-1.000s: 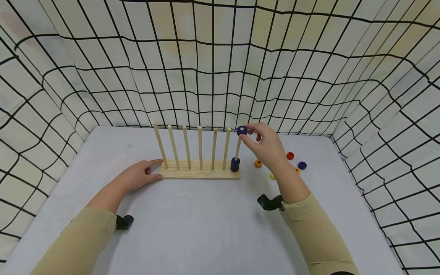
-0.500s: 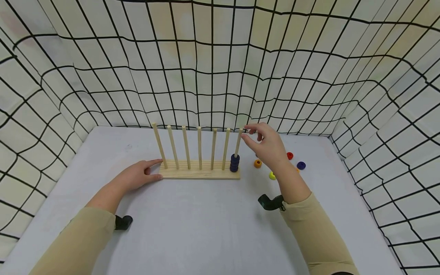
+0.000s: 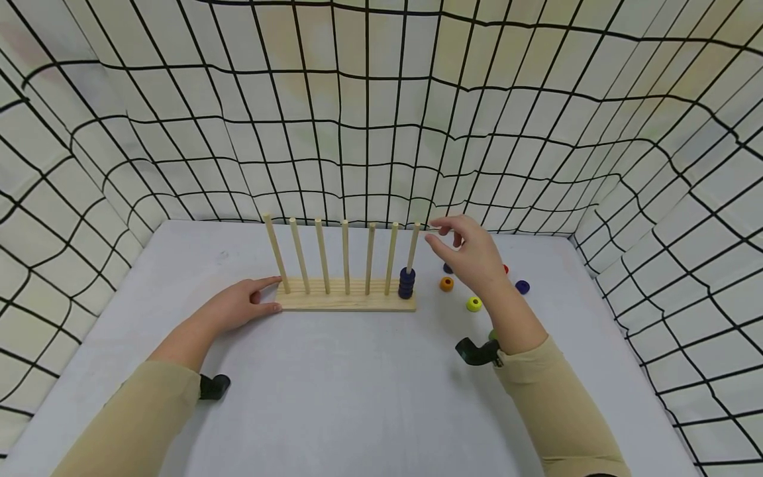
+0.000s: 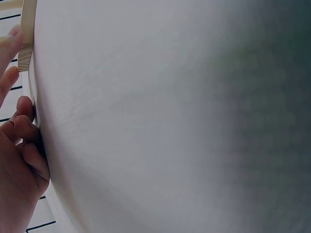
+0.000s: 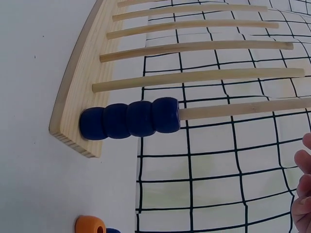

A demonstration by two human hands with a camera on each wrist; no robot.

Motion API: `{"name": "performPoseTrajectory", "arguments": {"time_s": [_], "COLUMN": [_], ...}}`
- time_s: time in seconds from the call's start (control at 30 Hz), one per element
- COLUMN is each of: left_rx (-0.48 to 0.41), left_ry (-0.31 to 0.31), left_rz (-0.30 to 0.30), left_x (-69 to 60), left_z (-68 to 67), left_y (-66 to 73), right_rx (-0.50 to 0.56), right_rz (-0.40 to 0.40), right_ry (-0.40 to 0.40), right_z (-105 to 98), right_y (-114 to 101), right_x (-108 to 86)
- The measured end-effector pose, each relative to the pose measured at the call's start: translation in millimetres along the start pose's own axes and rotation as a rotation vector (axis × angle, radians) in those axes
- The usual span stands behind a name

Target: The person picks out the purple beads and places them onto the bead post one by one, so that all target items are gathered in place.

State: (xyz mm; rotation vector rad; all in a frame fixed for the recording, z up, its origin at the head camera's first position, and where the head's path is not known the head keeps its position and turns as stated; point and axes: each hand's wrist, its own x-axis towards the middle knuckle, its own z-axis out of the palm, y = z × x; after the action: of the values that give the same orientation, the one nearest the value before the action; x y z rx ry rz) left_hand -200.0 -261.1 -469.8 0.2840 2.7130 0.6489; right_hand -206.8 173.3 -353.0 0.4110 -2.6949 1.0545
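A wooden peg rack (image 3: pixel 348 303) with a row of upright pegs stands on the table. My left hand (image 3: pixel 236 306) holds its left end, thumb at the front edge and index finger at the back; the left wrist view shows the other fingers curled near the cloth. On the rightmost peg (image 3: pixel 414 245) sits a stack of several dark blue beads (image 5: pixel 129 118), down against the base. My right hand (image 3: pixel 471 255) hovers just right of that peg's top, apart from it, with nothing between its relaxed thumb and fingers. The other pegs are bare.
Loose beads lie right of the rack: an orange bead (image 3: pixel 446 284), a yellow bead (image 3: pixel 473 304), a blue bead (image 3: pixel 522 287), and others partly hidden by the right arm. Black netting (image 3: pixel 369 126) over pale walls surrounds the table's back and sides.
The right hand released a blue bead at the peg's top; the bead dropped onto the stack. That hand then moved slightly right, away from the peg. The left hand stayed put.
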Motion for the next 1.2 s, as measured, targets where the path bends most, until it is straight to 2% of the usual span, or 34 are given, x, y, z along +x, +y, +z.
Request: {"name": "performPoseTrajectory", "arguments": {"time_s": [0.27,0.87,1.2], "left_rx": [0.001,0.003,-0.003], "left_ry": [0.011,0.018,0.017], "left_rz": [0.009,0.009,0.011], "left_x": [-1.0,-2.2,-2.2], "left_z": [1.0,1.0,0.9], "left_y": [0.7,0.8,0.5], "right_rx": [-0.034,-0.102,-0.101], "right_rz": [0.040,0.061,0.148], "right_ry": [-0.026,-0.017,-0.048], "right_z": [-6,-20,-30], "right_y": [9,35,48], "right_x": [-4.2,-12.9,-19.4]}}
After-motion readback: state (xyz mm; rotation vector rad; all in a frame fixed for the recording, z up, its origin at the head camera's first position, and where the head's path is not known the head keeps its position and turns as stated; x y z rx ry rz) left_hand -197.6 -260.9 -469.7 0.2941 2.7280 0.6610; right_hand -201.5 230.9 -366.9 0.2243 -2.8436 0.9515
